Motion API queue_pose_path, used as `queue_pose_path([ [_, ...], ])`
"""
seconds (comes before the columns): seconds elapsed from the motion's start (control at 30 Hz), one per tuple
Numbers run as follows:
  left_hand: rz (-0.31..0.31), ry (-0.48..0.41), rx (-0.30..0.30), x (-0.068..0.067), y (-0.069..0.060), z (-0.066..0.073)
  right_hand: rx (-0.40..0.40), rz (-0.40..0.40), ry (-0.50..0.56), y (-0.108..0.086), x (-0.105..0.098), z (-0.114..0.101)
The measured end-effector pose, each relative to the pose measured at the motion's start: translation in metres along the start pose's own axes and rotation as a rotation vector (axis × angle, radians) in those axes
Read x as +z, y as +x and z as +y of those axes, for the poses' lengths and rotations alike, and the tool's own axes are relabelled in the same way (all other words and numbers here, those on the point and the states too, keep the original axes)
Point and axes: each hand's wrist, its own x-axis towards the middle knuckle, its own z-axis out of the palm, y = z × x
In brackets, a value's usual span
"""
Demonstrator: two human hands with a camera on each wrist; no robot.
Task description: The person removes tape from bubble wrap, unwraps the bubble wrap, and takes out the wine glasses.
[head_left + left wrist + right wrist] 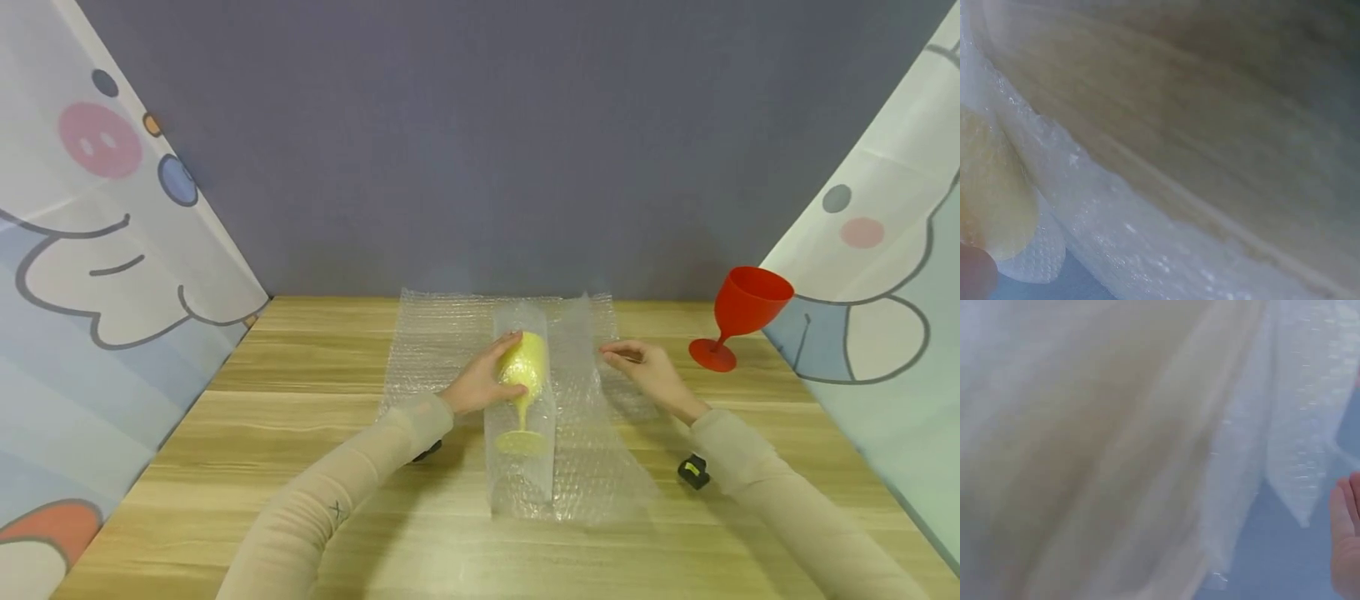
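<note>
Holding everything up: wood table (300, 358) | bubble wrap (585, 467) lay mid-table, layered over the yellow goblet (528, 367), cushioning I'd guess | that goblet lay sideways, bowl far, foot near | red goblet (748, 304) stood far right, probably out of the way | left hand (483, 379) curled round yellow bowl, likely preventing rolling | right hand (652, 375) beside wrap's right edge; pinching? couldn't tell

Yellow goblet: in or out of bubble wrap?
In: head view shows the yellow goblet through translucent bubble wrap lying over it, left hand gripping it.
</note>
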Motion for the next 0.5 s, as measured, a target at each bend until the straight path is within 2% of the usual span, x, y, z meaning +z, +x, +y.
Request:
queue_pose_path([
  [0.07,0.004,-0.001,0.001,0.001,0.0,-0.001,-0.021,0.009,-0.015,0.0,-0.003,-0.007],
  [0.17,0.001,-0.008,0.004,0.002,0.0,-0.002,-0.094,0.036,-0.076,0.0,-0.004,-0.02],
  [0.27,-0.003,-0.018,0.007,0.002,0.0,-0.002,-0.149,0.026,-0.147,0.001,0.001,-0.035],
  [0.33,-0.001,-0.019,0.009,0.002,0.001,-0.002,-0.159,-0.018,-0.178,0.002,0.009,-0.044],
  [0.5,0.002,-0.032,0.004,0.002,0.001,-0.003,-0.158,-0.206,-0.168,0.003,0.031,-0.051],
])
